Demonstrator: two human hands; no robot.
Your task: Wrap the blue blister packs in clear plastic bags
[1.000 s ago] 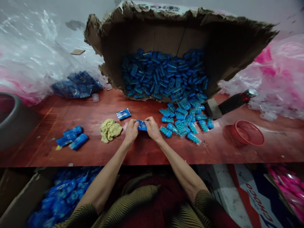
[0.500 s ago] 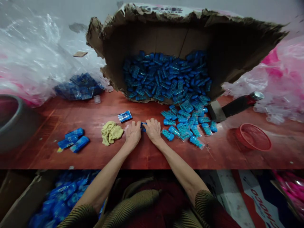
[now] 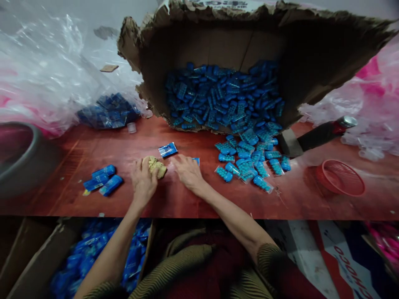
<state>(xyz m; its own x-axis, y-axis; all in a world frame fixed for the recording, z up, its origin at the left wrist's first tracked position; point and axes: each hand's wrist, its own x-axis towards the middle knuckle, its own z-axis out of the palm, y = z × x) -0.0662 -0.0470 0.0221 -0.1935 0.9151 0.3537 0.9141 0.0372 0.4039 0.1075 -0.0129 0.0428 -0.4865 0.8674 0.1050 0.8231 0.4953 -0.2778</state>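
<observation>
A crumpled yellow cloth [image 3: 158, 167] lies on the red table, and my left hand [image 3: 144, 182] is closed over its left side. My right hand [image 3: 188, 174] rests low over the table to the right of the cloth, its fingers reaching left, with nothing visible in them. Partly hidden behind that hand is a blue packet [image 3: 196, 161]; whether the hand touches it I cannot tell. Another flat blue packet [image 3: 167, 150] lies just beyond, between the two hands.
Clear packs of blue balls [image 3: 245, 160] spill from a torn cardboard box [image 3: 215, 45]. Several filled blue packets [image 3: 107, 185] lie at left near a grey tub [image 3: 28, 153]. At right are a red basket [image 3: 341, 178] and a dark bottle-like object [image 3: 324, 135]. Plastic bags line both sides.
Both hands have come off the blue packet they held together and moved left. My left hand has taken hold of the yellow cloth. The view has shifted slightly.
</observation>
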